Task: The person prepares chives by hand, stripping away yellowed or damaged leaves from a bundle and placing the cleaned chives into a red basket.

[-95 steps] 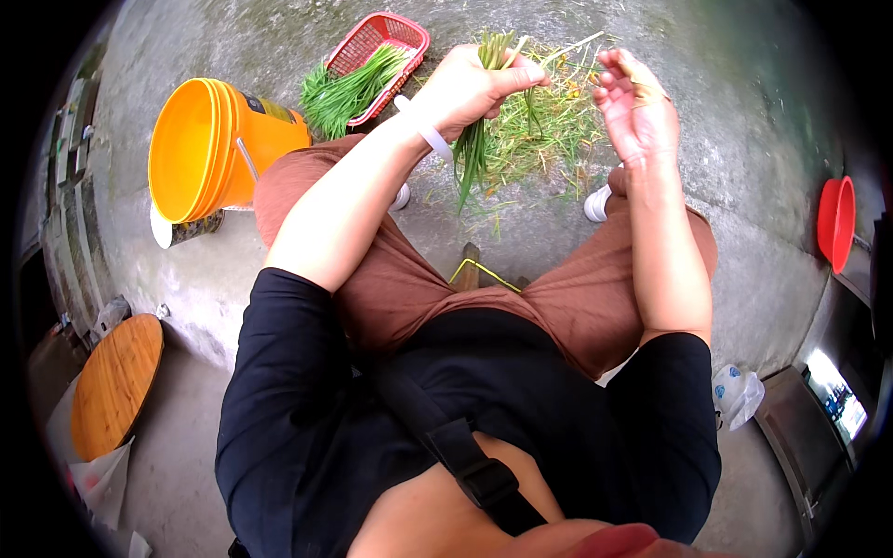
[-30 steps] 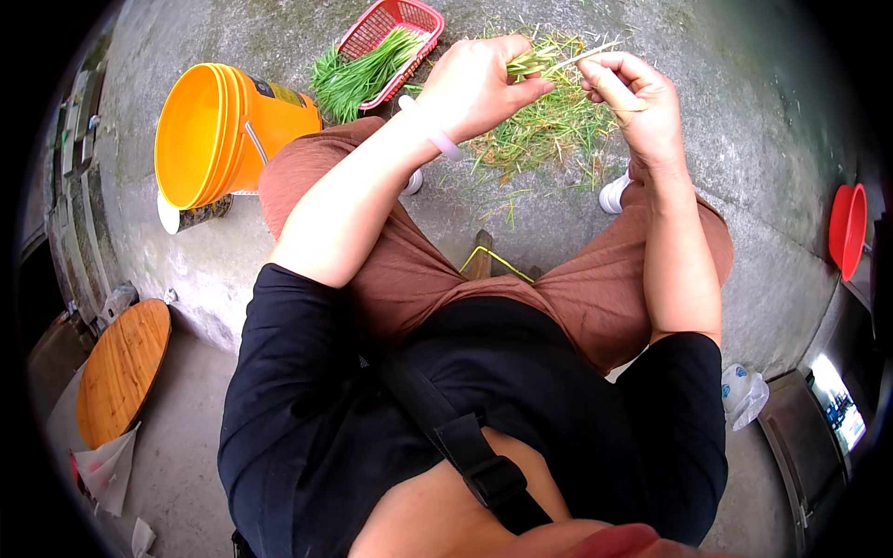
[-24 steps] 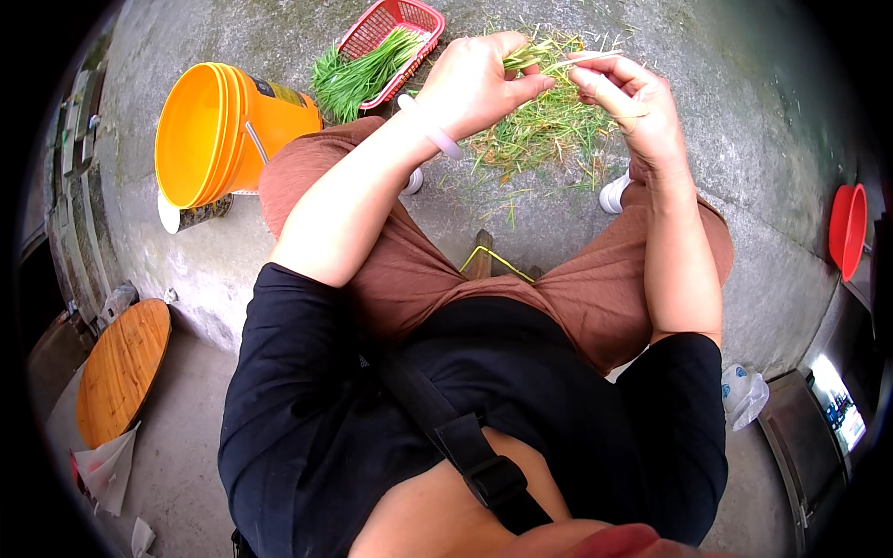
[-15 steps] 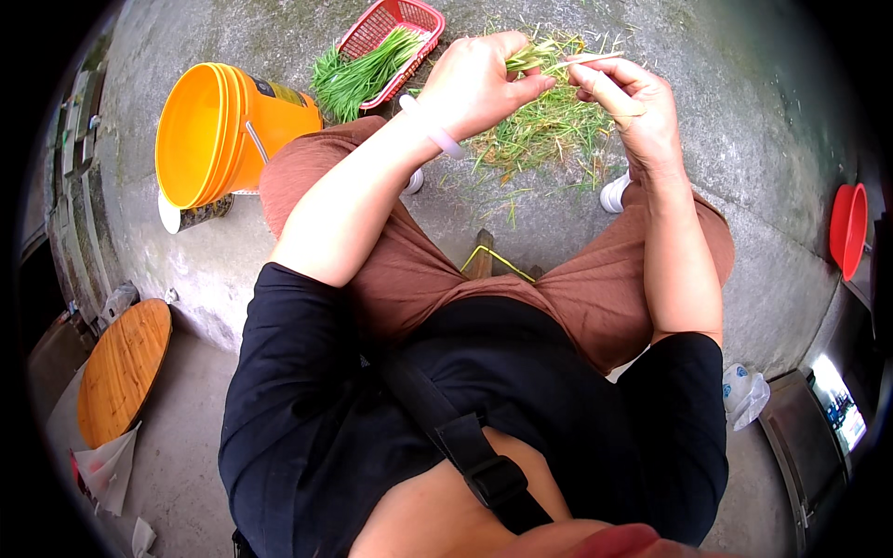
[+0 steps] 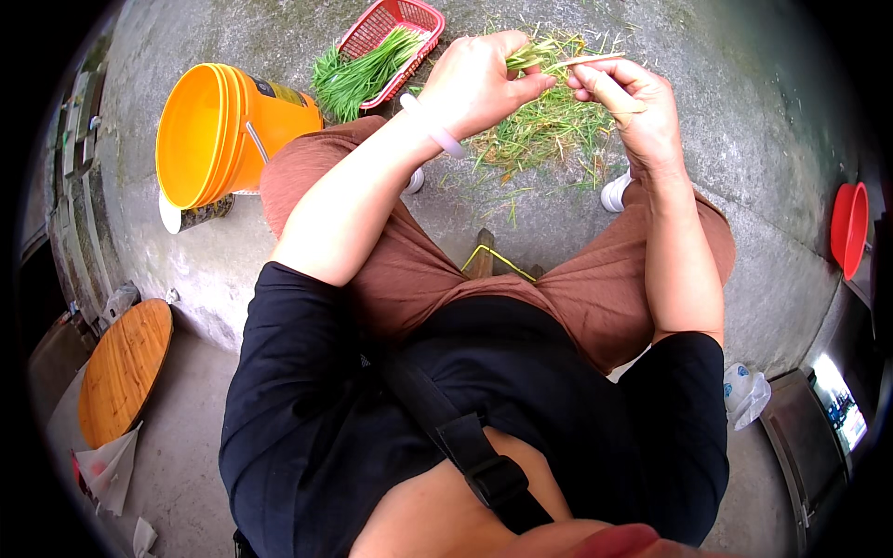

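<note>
My left hand is closed round a small bunch of green chives, whose pale ends stick out past the thumb toward the right. Opposite it, my right hand pinches with thumb and fingers at the tips of these stalks. A thin pale strip lies along its fingertips; its kind is unclear. Below both hands a loose heap of green and yellowed trimmings is spread on the concrete. Left of my left hand, long green chives lie in and over the edge of a red plastic basket.
An orange bucket lies tipped beside my left knee, its mouth facing left. A round wooden board is at the lower left. To the right are a red basin and a white plastic bag.
</note>
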Demonstrator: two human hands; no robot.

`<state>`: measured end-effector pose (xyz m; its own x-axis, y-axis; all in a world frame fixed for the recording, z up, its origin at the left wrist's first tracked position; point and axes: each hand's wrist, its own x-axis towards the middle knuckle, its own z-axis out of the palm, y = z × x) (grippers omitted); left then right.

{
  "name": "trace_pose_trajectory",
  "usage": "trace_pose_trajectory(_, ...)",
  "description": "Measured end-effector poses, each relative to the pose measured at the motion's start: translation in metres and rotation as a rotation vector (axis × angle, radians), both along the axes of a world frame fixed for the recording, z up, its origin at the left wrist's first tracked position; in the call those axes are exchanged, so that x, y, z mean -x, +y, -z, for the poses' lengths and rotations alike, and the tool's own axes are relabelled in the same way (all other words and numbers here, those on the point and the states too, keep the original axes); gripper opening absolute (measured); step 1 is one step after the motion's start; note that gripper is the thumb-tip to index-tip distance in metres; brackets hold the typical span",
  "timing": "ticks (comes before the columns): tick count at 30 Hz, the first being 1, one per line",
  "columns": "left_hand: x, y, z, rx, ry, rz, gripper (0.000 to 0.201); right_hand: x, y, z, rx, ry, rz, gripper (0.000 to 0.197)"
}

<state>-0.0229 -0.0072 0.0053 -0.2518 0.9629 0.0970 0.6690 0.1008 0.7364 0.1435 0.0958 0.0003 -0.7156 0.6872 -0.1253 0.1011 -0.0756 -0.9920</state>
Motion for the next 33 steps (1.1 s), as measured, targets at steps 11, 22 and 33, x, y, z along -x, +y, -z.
trace_pose_trajectory(11,0.0001,0.0005,0.0024,-0.028,-0.001,0.003,0.028,0.0,-0.0008,0.0005,0.047,-0.003,0.025,0.02)
trace_pose_trajectory(22,-0.0004,0.0002,0.0028,0.026,-0.017,0.007,0.028,-0.0007,-0.0016,-0.0008,0.049,-0.01,0.01,0.019)
trace_pose_trajectory(33,-0.0015,0.0018,-0.0038,0.078,-0.626,0.046,0.017,-0.0021,-0.0001,0.0034,0.087,0.043,-0.065,0.015)
